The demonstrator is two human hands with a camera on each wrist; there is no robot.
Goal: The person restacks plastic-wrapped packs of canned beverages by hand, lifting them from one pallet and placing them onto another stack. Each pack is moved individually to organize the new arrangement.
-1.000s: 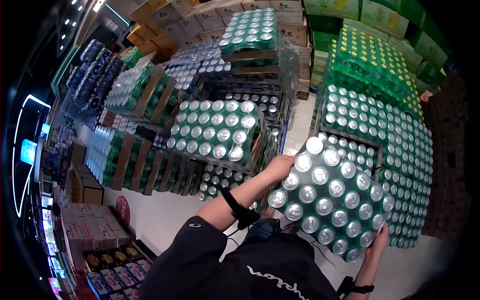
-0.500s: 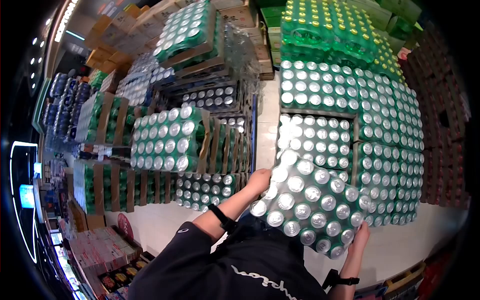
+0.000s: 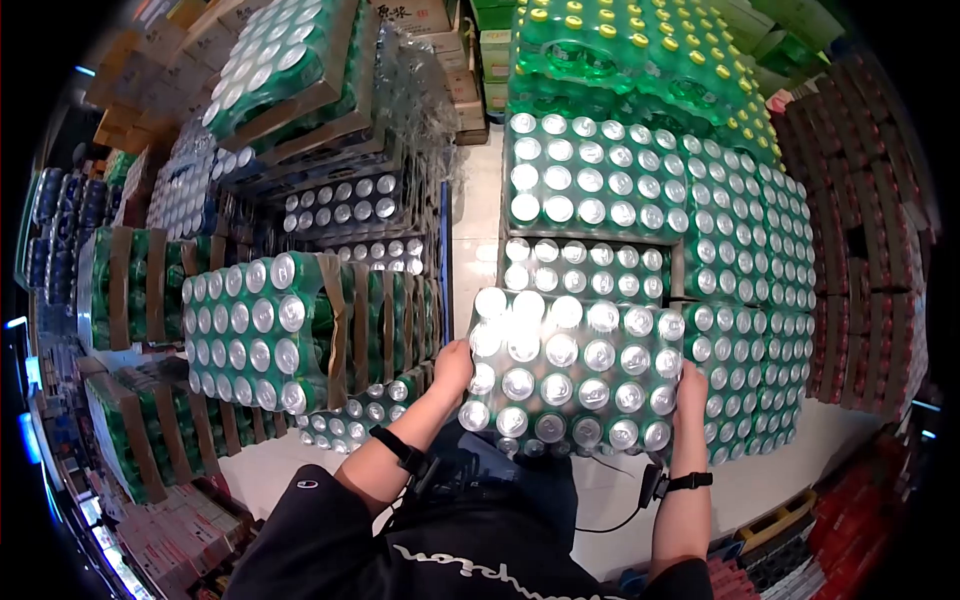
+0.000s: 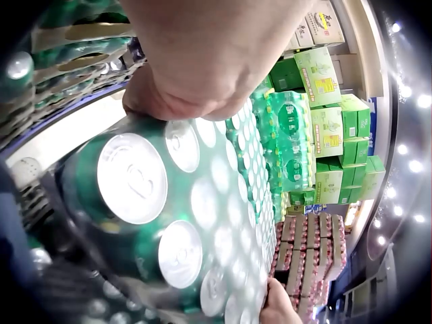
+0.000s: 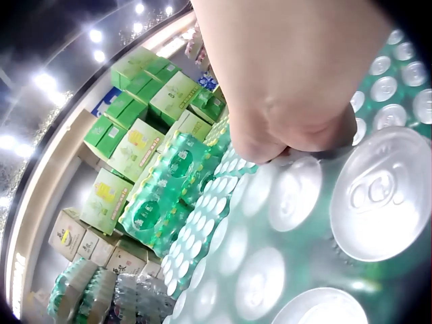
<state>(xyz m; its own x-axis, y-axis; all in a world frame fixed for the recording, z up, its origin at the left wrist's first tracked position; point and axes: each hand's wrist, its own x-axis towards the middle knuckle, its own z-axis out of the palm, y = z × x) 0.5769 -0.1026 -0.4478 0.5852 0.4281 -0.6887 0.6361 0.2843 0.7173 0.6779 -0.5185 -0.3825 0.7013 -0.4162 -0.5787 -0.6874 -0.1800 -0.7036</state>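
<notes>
A film-wrapped pack of green cans with silver lids (image 3: 575, 375) is held up in front of the body in the head view. The left hand (image 3: 455, 370) grips its left side and the right hand (image 3: 690, 388) its right side. In the left wrist view the left hand (image 4: 182, 94) lies at the edge of the pack (image 4: 179, 253), its fingertips hidden. The right wrist view has the right hand (image 5: 290, 135) curled over the pack's edge (image 5: 260, 280). Beyond the pack, a lower layer of cans (image 3: 590, 265) sits in a recess of the right-hand stack.
Stacked can packs (image 3: 740, 240) and green bottles with yellow caps (image 3: 600, 60) stand on the right, dark red stacks (image 3: 850, 220) beyond. On the left, a pack (image 3: 240, 330) juts out from cardboard-banded stacks. A strip of pale floor (image 3: 477, 210) runs between both sides.
The pack has turned from slanting to nearly level with the right-hand stack, both hands still gripping it. The view has swung right, so the shelves and stacks appear further left.
</notes>
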